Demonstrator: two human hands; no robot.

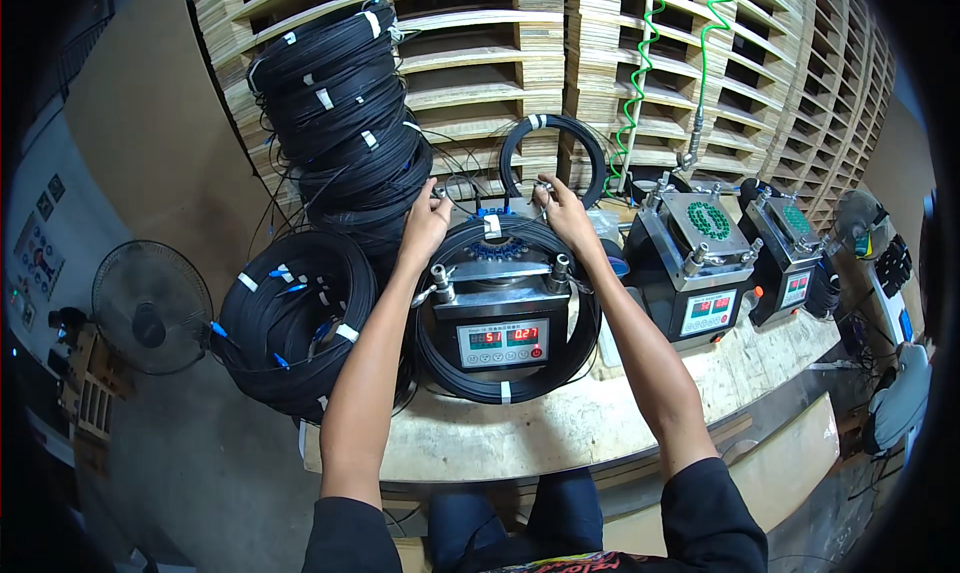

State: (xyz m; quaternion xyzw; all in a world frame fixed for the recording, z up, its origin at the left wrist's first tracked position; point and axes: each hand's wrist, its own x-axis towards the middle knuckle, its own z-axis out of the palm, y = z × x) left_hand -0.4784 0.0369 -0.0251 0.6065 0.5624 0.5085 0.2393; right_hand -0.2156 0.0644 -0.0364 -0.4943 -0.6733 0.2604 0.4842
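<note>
Both arms reach over a black bench machine (513, 307) with a lit red display, built like a polishing machine. My left hand (428, 221) is closed at its far left corner, thumb and fingers around a small metal knob (440, 192). At the far right corner my right hand (566, 218) pinches a matching metal knob (543, 187). Two more metal clamp posts stand at the near corners. A ring of blue connectors (490, 249) sits on the machine's top. A black cable coil (506, 390), tied with white tape, hangs around the machine's front.
Stacked black cable coils (340, 113) rise at the back left, with a loose coil (290, 323) nearer. Two similar machines (700, 273) with green connectors stand to the right on the wooden table (480, 443). Behind are wooden pallets (470, 63); a fan (150, 308) stands far left.
</note>
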